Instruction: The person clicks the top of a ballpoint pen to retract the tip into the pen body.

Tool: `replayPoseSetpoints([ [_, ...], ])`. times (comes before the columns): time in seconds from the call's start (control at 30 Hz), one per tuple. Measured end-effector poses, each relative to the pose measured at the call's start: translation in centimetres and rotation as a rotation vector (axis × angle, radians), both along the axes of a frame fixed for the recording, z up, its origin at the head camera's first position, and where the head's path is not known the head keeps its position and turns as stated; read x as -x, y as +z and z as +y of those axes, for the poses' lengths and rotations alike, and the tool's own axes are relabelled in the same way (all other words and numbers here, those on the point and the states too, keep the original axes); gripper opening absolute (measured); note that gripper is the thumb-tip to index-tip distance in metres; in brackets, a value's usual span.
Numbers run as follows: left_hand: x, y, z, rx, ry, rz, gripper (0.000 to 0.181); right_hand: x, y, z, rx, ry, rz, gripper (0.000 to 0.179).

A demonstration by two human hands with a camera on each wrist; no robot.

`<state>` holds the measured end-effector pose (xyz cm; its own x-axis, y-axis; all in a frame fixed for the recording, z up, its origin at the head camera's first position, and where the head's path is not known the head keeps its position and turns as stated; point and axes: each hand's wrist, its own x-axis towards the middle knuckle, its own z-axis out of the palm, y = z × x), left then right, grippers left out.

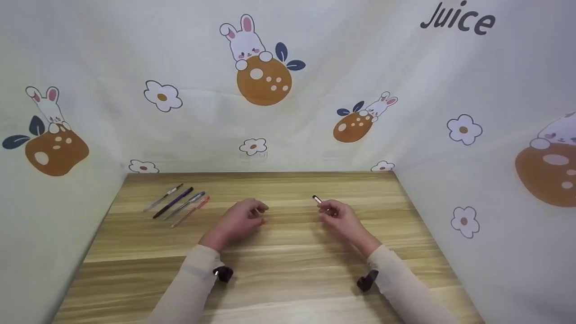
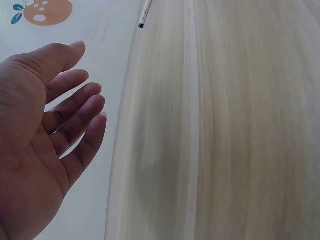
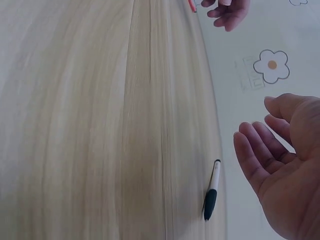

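My left hand (image 1: 236, 222) hovers over the table's middle, fingers loosely bent, with nothing in it; the left wrist view shows its bare palm. To the right, my right hand (image 1: 344, 220) is also relaxed, and in the right wrist view its fingers (image 3: 260, 150) hold nothing. A white marker (image 3: 214, 185) with a dark cap lies on the table beyond the right fingertips; in the head view the hand covers most of it. Several pens lie side by side left of my left hand: a clear one (image 1: 164, 198), a dark purple one (image 1: 173, 202), a blue-capped one (image 1: 186, 205) and an orange one (image 1: 191, 211).
The wood-grain table (image 1: 288, 270) is closed in at the back and sides by a pale cloth (image 1: 198, 130) printed with rabbits, oranges and flowers. A small black camera (image 1: 223, 273) sits on the left wrist, and another camera (image 1: 367, 281) on the right.
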<state>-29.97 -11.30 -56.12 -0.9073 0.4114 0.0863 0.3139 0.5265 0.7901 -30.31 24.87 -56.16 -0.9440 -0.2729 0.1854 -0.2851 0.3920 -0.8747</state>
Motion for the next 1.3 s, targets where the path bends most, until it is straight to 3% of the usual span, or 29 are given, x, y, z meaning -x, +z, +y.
replayPoseSetpoints([
  [0.2,-0.1,0.1,1.0,-0.027,-0.024,-0.010,0.034,-0.2,0.0,1.2,0.003,-0.069,-0.027,0.026],
  [0.77,0.4,0.0,3.2,-0.061,-0.099,0.034,0.034,-0.1,0.2,2.5,0.009,-0.107,-0.035,0.030],
  [1.03,0.4,-0.1,3.0,-0.044,-0.081,0.025,0.034,0.3,-0.3,2.7,-0.045,-0.162,0.007,0.028],
  [1.3,0.4,-0.2,2.7,-0.020,-0.081,0.026,0.035,1.4,-1.5,2.9,-0.164,-0.110,0.037,0.043],
])
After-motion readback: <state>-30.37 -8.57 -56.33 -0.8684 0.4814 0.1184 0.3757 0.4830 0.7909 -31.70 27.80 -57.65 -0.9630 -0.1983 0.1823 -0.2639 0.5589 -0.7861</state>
